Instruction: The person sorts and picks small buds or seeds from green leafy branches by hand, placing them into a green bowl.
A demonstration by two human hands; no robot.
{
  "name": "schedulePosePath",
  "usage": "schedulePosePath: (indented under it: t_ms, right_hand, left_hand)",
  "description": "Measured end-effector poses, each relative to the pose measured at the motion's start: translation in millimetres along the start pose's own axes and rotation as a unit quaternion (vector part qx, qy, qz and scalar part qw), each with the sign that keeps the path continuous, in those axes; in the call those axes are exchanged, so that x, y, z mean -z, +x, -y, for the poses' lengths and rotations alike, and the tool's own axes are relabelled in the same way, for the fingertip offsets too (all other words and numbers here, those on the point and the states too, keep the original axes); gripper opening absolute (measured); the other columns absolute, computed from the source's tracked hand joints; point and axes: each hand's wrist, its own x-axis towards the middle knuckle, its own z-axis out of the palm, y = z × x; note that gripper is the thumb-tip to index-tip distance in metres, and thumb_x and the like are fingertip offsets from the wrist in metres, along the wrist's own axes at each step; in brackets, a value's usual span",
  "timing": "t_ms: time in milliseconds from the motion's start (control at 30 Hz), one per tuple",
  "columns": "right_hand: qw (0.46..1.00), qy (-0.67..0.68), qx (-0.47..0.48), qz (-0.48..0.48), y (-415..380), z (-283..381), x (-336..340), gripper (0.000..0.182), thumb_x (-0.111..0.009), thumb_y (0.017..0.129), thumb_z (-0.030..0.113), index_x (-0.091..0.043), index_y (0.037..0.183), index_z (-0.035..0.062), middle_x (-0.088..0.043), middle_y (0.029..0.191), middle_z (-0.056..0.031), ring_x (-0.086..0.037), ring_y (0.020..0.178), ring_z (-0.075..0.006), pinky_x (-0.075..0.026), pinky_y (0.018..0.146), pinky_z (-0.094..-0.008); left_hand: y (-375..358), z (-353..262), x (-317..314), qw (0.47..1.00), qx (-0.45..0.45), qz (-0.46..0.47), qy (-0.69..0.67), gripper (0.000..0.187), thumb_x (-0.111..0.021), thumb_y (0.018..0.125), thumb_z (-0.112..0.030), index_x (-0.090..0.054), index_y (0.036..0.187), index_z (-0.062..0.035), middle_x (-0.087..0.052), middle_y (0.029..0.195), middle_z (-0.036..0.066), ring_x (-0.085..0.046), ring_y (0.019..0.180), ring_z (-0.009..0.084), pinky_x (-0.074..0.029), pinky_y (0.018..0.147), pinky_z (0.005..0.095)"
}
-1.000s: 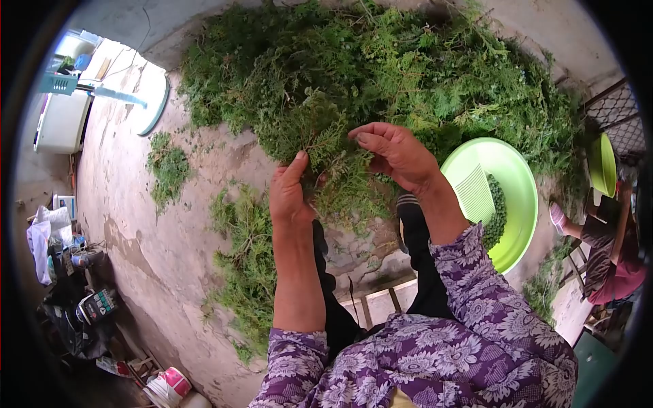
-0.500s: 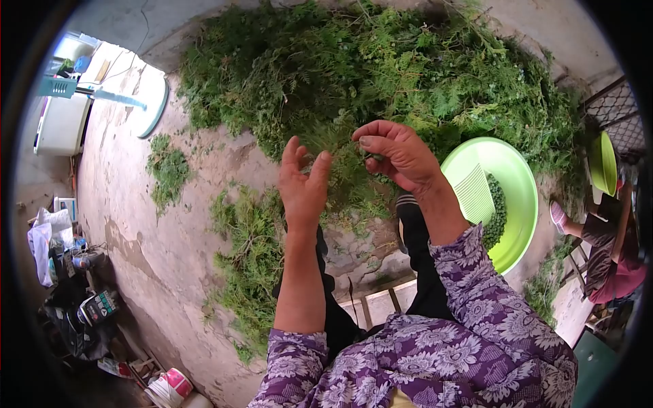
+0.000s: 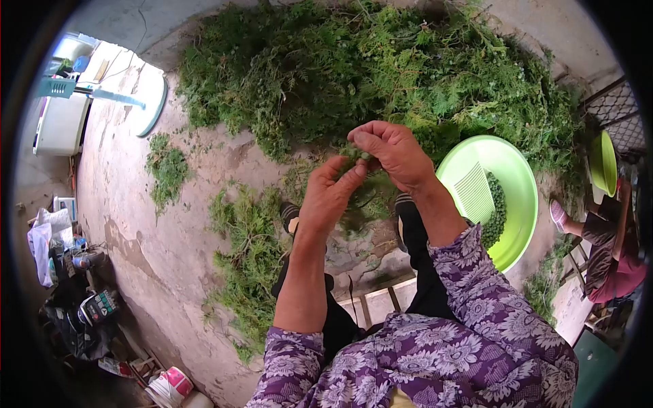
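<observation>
In front of my knees, both hands are closed and meet fingertip to fingertip over a small green evergreen sprig (image 3: 352, 154). My right hand (image 3: 401, 158) pinches it from above with thumb and forefinger. From below and to the left, the thumb and fingers of my left hand (image 3: 325, 200) close on the same sprig. Beside my right forearm rests a light green basin (image 3: 522, 234). Small round green cones (image 3: 496, 207) lie in it, against a ribbed pale green insert (image 3: 469, 192). Beyond my hands spreads a large heap of evergreen branches (image 3: 401, 75).
Loose branches (image 3: 248, 251) lie on the floor left of my legs, near a smaller clump (image 3: 166, 170). A pale blue stand base (image 3: 153, 105) is at upper left, clutter (image 3: 81, 313) at lower left. At right, another person (image 3: 612, 262) sits beside a green container (image 3: 603, 163).
My left hand has moved up and right and gone from spread fingers to a pinch at the sprig by my right hand. The right hand has shifted slightly left.
</observation>
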Motion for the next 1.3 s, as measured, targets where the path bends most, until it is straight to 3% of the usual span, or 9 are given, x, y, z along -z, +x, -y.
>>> schedulePosePath:
  t_ms: [133,433,667,733,833,933,1000,1033,1300]
  right_hand:
    - [0.996,0.04,-0.074,0.011,-1.6,12.0,3.6,0.023,-0.06,0.081,0.02,-0.057,0.09,-0.0005,-0.056,0.078,-0.0014,-0.053,0.064,-0.0067,-0.044,0.057,-0.0211]
    - [0.986,-0.14,0.034,0.079,-5.8,13.6,-3.7,0.044,-0.071,0.07,0.017,-0.054,0.109,0.0047,-0.056,0.089,-0.0005,-0.051,0.08,-0.0062,-0.043,0.073,-0.0202]
    - [0.949,-0.275,0.149,0.043,-6.1,8.2,-7.7,0.029,-0.072,0.065,0.014,-0.063,0.092,0.0049,-0.056,0.08,-0.0007,-0.049,0.068,-0.0078,-0.041,0.058,-0.022]
    - [0.94,-0.294,0.167,0.043,-5.1,2.5,-8.0,0.027,-0.072,0.066,0.013,-0.063,0.09,0.0049,-0.056,0.079,-0.0011,-0.049,0.067,-0.0083,-0.041,0.057,-0.022]
    - [0.932,-0.309,0.186,0.027,-4.0,0.1,-10.7,0.02,-0.068,0.071,0.013,-0.062,0.087,0.0032,-0.057,0.078,-0.0013,-0.05,0.065,-0.0092,-0.04,0.057,-0.0207]
    - [0.977,-0.191,0.087,-0.026,-2.4,5.9,-11.4,0.016,-0.063,0.076,0.016,-0.061,0.084,0.0024,-0.059,0.079,-0.0015,-0.052,0.065,-0.01,-0.042,0.058,-0.0204]
    - [0.996,0.07,-0.016,-0.057,7.7,13.3,4.4,0.015,-0.055,0.083,0.016,-0.058,0.087,0.0019,-0.059,0.082,-0.0019,-0.055,0.069,-0.0081,-0.044,0.061,-0.0219]
    - [0.993,0.098,-0.038,-0.052,7.4,17.0,7.9,0.014,-0.051,0.085,0.016,-0.056,0.091,0.0033,-0.06,0.083,-0.0036,-0.056,0.069,-0.0087,-0.045,0.058,-0.0212]
    - [0.991,0.017,-0.113,0.076,4.0,11.8,-1.5,0.016,-0.057,0.082,0.02,-0.057,0.088,0.0049,-0.057,0.072,0.0003,-0.051,0.061,-0.0041,-0.038,0.048,-0.0172]
  left_hand:
    - [-4.3,-8.2,-6.6,0.997,-0.044,-0.04,-0.058,0.018,-0.057,0.083,-0.017,-0.061,0.094,-0.0032,-0.058,0.077,-0.002,-0.047,0.064,0.0043,-0.037,0.057,0.0185]
    - [0.7,6.1,6.7,0.997,-0.061,-0.037,0.017,0.018,-0.054,0.086,-0.016,-0.061,0.094,-0.0015,-0.058,0.079,-0.004,-0.046,0.067,0.0014,-0.038,0.058,0.0177]
    - [2.2,15.6,11.5,0.991,-0.045,-0.065,0.107,0.015,-0.053,0.085,-0.012,-0.062,0.089,-0.0002,-0.058,0.074,-0.005,-0.046,0.066,0.0012,-0.038,0.057,0.0176]
    - [0.0,10.2,5.5,0.992,-0.058,-0.081,0.082,0.016,-0.053,0.084,-0.013,-0.057,0.075,-0.0002,-0.043,0.059,-0.008,-0.033,0.057,0.0026,-0.029,0.048,0.0202]
    - [-0.2,8.7,5.6,0.993,-0.043,-0.079,0.075,0.014,-0.054,0.083,-0.012,-0.058,0.077,-0.0003,-0.043,0.059,-0.007,-0.033,0.057,0.0028,-0.029,0.048,0.0204]
    - [-5.1,-0.2,7.7,0.995,0.012,-0.054,0.081,0.015,-0.057,0.083,-0.015,-0.063,0.085,-0.0016,-0.056,0.065,-0.003,-0.046,0.056,0.003,-0.036,0.05,0.0196]
    - [-7.7,-6.1,4.3,0.997,0.004,-0.055,0.057,0.015,-0.057,0.083,-0.015,-0.063,0.084,-0.0011,-0.052,0.062,-0.005,-0.043,0.055,0.0027,-0.034,0.049,0.0192]
    - [-8.4,-8.4,3.1,0.998,-0.003,-0.055,0.033,0.016,-0.056,0.083,-0.015,-0.062,0.083,-0.0006,-0.049,0.06,-0.007,-0.039,0.054,0.0023,-0.031,0.048,0.0188]
    - [-7.4,-15.3,8.9,0.996,0.014,-0.075,-0.042,0.017,-0.059,0.081,-0.017,-0.062,0.088,-0.0028,-0.052,0.058,-0.001,-0.043,0.049,0.0053,-0.033,0.045,0.0184]
